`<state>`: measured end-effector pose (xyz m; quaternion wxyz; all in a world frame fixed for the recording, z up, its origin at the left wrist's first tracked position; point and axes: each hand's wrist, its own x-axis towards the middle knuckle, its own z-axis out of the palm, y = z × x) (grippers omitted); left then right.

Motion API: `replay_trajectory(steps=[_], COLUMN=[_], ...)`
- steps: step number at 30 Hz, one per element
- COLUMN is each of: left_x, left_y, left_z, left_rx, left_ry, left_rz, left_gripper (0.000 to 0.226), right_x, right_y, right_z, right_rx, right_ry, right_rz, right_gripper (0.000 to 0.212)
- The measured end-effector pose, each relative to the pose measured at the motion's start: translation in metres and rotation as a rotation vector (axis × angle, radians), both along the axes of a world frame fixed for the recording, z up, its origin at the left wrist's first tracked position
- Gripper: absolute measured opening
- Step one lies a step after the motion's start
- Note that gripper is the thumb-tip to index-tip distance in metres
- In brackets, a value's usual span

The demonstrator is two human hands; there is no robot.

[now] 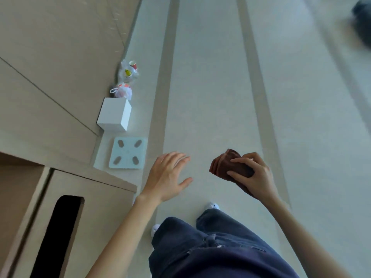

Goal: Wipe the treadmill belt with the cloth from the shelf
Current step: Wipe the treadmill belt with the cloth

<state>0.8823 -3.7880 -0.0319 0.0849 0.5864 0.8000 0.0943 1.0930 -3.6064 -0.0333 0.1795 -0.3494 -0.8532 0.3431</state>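
A folded dark brown cloth (222,162) is gripped in my right hand (254,174), fingers and thumb curled round it, held in the air above the pale floor. My left hand (167,175) hovers beside it to the left, palm down, fingers straight and spread, holding nothing. No treadmill belt is visible in this view. A dark blurred shape (362,19) shows at the top right corner; I cannot tell what it is.
A tan cabinet (66,207) with a dark slot stands at lower left. Along the left wall lie a pale blue bathroom scale (126,153), a white box (114,114) and plastic bags with a red cup (127,77). My legs in dark trousers (210,249) fill the bottom.
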Motion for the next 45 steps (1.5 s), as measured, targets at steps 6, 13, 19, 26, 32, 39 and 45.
replay_trajectory(steps=[6, 13, 19, 26, 32, 39, 45], left_x=[0.036, 0.068, 0.084, 0.071, 0.029, 0.011, 0.018], left_y=[0.111, 0.215, 0.275, 0.353, 0.461, 0.552, 0.591], left_z=[-0.005, 0.007, -0.008, -0.026, -0.018, -0.002, -0.016], left_rx=[0.014, 0.025, -0.053, -0.007, 0.098, 0.12, 0.059], left_ry=[0.036, 0.059, 0.05, 0.026, 0.08, 0.139, 0.071], left_rz=[-0.159, -0.309, -0.461, -0.615, -0.688, -0.698, -0.72], left_gripper=[0.061, 0.059, 0.059, 0.053, 0.053, 0.055, 0.053], right_x=[0.071, 0.12, 0.133, 0.124, 0.096, 0.062, 0.055], right_y=[0.07, 0.119, 0.138, 0.183, 0.264, 0.342, 0.388], right_z=[0.0, 0.012, 0.003, -0.009, 0.008, 0.03, 0.022], right_rx=[-0.002, -0.041, -0.064, -0.078, -0.037, 0.005, -0.05], right_ry=[0.043, 0.1, 0.058, 0.027, 0.004, 0.028, 0.054], right_rz=[-0.209, -0.427, -0.59, -0.708, -0.774, -0.802, -0.849], right_gripper=[0.031, 0.033, 0.031, 0.03, 0.029, 0.029, 0.029])
